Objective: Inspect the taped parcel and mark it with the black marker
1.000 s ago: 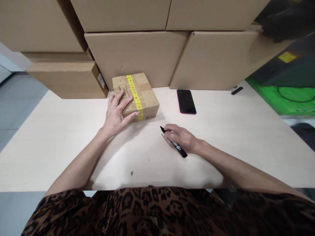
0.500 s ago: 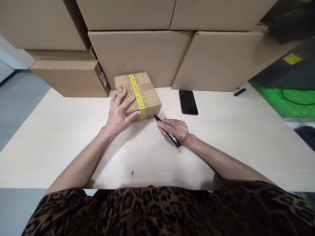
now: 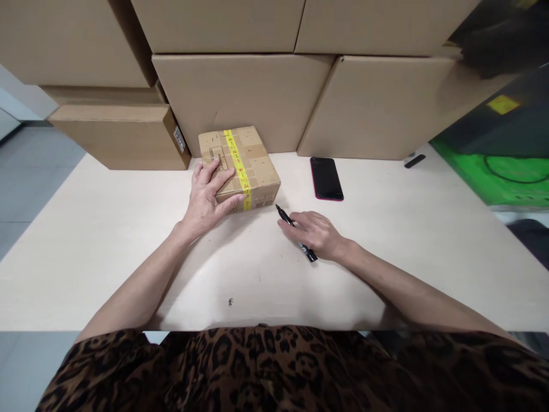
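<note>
A small cardboard box (image 3: pixel 261 163) with a yellow printed tape strip stands on the table, turned at an angle. My left hand (image 3: pixel 206 197) holds it at its near left corner, fingers spread over the top and thumb against the front face. A black marker (image 3: pixel 309 253), its tip bare, slants low over the table just right of the box's near corner. My right hand (image 3: pixel 319 233) has it loosely between thumb and fingers. The tip points at the box but is apart from it; part of the barrel is hidden by the thumb.
A black phone with a red edge (image 3: pixel 326 178) lies right of the box. Farther right is a small black piece, possibly a cap (image 3: pixel 414 161). Large cardboard boxes (image 3: pixel 240 97) are stacked along the back, with a flat carton (image 3: pixel 115 137) at left. The pale table (image 3: pixel 107 246) has a small dark mark.
My right hand has drawn slightly right, its grip looser, and the marker's tip has moved away from the box's front corner. My left hand and the box stay put.
</note>
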`<state>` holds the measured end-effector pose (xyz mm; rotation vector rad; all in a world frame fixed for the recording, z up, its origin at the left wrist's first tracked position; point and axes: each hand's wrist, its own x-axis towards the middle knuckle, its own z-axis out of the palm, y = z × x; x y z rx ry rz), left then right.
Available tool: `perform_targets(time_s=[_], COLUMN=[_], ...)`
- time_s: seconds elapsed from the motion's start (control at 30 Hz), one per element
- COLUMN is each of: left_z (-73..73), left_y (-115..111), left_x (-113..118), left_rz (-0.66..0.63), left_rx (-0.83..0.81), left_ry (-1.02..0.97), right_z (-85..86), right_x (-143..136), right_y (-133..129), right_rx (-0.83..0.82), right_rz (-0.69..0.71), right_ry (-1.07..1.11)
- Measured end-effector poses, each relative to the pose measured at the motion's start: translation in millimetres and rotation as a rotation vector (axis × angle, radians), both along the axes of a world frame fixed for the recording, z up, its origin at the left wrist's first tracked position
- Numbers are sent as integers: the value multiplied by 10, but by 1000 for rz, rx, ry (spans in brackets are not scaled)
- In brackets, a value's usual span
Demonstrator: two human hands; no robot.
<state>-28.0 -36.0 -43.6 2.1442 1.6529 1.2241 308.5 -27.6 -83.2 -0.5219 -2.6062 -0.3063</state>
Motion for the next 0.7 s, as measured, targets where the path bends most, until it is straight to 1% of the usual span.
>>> perform_targets(time_s=[0.1, 0.17, 0.23, 0.3, 0.33, 0.37, 0.43, 0.5, 0.53, 0.6, 0.7], left_z=[6, 20, 38, 49, 49, 45, 25, -5, -21, -44, -54], left_y=[-9, -18, -25, -26, -24, -21, -14, -12, -13, -20, -35], left_x=[2, 3, 2, -4, -10, -17, -35, -52, -57, -55, -20], left_rz=[8, 8, 0, -13, -20, -28, -33, -6, 17, 61, 88], left_rx=[-11, -15, -10, 5, 13, 20, 33, 48, 59, 79, 91], left_ry=[2, 0, 1, 6, 8, 12, 26, 39, 44, 51, 44], right_z=[99, 127, 127, 123, 129, 144, 199, 268, 297, 332, 329], right_x=[196, 304, 387, 441, 458, 468, 475, 470, 466, 454, 430], right_y=[-54, -85, -109, -105, -82, -41, 103, 313, 431, 657, 904], right_rx=[28, 22, -33, -154, -233, -313, -462, -575, -605, -725, -856], right_rz=[-36, -59, -84, -136, -195, -292, -586, -910, -981, -1084, -1131], right_ry=[-143, -198, -235, -232, -191, -127, 33, 136, 150, 154, 140])
